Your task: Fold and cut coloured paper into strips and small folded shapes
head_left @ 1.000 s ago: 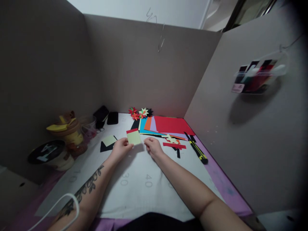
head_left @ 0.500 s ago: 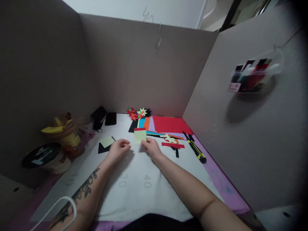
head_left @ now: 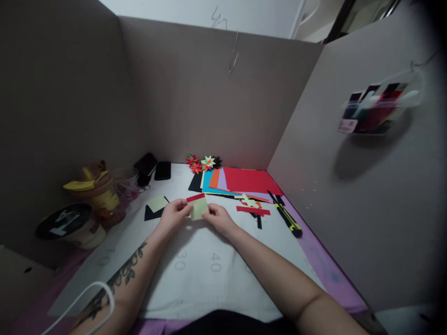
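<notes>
A small pale green piece of paper [head_left: 199,210] with a red strip along its upper edge is held slightly tilted above the white sheet. My left hand [head_left: 176,213] pinches its left side between thumb and fingers. On the other side, my right hand [head_left: 219,217] grips the lower right corner. To the left of my hands, a pale green square [head_left: 157,204] lies partly over a black piece of paper [head_left: 152,215]. Paper scraps [head_left: 253,211], with red, pale green and black strips among them, lie right of my right hand.
Coloured paper sheets [head_left: 247,180] are stacked at the back, beside folded paper stars [head_left: 206,163]. A yellow-black utility knife [head_left: 288,220] lies at the right. Pots [head_left: 89,195] and a dark phone [head_left: 162,170] stand or lie left. Grey partitions [head_left: 216,93] enclose the table.
My left hand has moved right and taken hold of the paper's left side. The paper has come slightly down and tilted; my right hand still holds it.
</notes>
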A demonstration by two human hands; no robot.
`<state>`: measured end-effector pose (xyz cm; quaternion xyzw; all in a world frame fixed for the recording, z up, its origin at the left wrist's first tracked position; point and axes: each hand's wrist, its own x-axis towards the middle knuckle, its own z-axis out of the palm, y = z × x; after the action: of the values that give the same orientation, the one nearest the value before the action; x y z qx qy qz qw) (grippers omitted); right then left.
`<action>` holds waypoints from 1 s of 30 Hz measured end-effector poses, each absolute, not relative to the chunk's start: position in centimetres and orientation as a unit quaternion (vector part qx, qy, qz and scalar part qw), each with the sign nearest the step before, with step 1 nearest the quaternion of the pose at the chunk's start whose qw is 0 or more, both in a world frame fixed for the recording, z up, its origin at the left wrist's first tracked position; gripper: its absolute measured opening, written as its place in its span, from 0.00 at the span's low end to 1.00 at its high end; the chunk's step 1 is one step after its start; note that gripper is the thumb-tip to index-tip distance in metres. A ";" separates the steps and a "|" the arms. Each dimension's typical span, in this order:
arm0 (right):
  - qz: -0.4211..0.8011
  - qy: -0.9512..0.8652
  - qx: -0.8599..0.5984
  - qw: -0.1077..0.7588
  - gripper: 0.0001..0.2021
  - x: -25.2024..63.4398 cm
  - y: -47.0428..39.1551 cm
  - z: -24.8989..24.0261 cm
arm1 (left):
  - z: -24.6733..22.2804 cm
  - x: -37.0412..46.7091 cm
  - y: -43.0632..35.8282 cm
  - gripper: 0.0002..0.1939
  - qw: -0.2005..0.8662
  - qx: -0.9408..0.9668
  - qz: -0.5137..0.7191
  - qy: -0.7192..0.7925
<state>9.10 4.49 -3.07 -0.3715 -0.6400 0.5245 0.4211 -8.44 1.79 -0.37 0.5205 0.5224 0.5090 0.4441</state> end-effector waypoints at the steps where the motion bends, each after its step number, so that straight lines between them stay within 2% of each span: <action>1: 0.541 -0.624 -0.355 0.439 0.11 9.1 4.4 -3.0 | -0.4 -8.4 1.7 0.13 0.433 0.530 0.504 0.527; 5: 0.589 -0.548 -0.337 0.490 0.12 9.1 4.1 -2.5 | -0.4 -8.1 1.4 0.12 0.409 0.569 0.469 0.537; 14: 0.553 -0.531 -0.382 0.516 0.14 9.3 4.0 -2.4 | -0.6 -7.5 1.3 0.15 0.456 0.557 0.461 0.518; 25: 0.653 -0.462 -0.362 0.479 0.12 10.1 4.5 -2.1 | -0.2 -8.0 1.3 0.08 0.411 0.632 0.428 0.498; 30: 0.606 -0.510 -0.381 0.477 0.09 10.2 4.6 -2.2 | -0.1 -7.9 1.1 0.08 0.435 0.626 0.424 0.489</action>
<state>10.18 4.63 -2.16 -0.3809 -0.5096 0.6064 0.4770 -7.87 1.12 -0.08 0.6260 0.4886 0.4240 0.4355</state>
